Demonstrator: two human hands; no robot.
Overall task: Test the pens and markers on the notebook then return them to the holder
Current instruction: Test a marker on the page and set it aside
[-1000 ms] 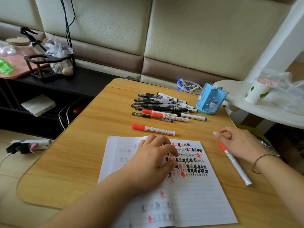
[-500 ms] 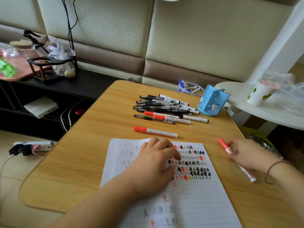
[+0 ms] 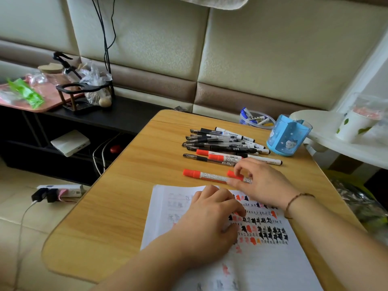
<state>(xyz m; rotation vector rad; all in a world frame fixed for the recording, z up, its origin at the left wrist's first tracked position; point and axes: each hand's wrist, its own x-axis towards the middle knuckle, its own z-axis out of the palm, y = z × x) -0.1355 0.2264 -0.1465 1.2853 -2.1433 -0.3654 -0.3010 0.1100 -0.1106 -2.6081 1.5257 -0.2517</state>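
Padded cream and brown wall panels close off the far side of the head view, and below them a light wooden table (image 3: 130, 206) fills the middle. An open notebook (image 3: 262, 267) lies at the near edge, its right page covered with black and red test marks. The left hand (image 3: 210, 225) rests palm down on that page with fingers loosely spread, holding nothing and pressing the paper flat. Just beyond the notebook's far edge, the right hand (image 3: 262, 181) pinches a red-capped marker (image 3: 236, 175) between thumb and fingers, low over the table; a thin bracelet circles that wrist. Just beside it, lying flat on the wood, is a second red-capped marker (image 3: 201, 175) with a white barrel, its cap pointing left. Farther back, a loose pile of pens and markers (image 3: 222, 143) lies side by side, mostly black, with two more red-capped ones at its near side. A blue pen holder (image 3: 287, 137) printed with small cartoon faces stands upright at the right of the pile, near the table's far right corner. Behind it sits a clear round tub (image 3: 257, 118) holding more markers. On the left, a dark low shelf (image 3: 126, 114) carries bags and a black stand, and a power strip (image 3: 60, 192) lies on the floor.
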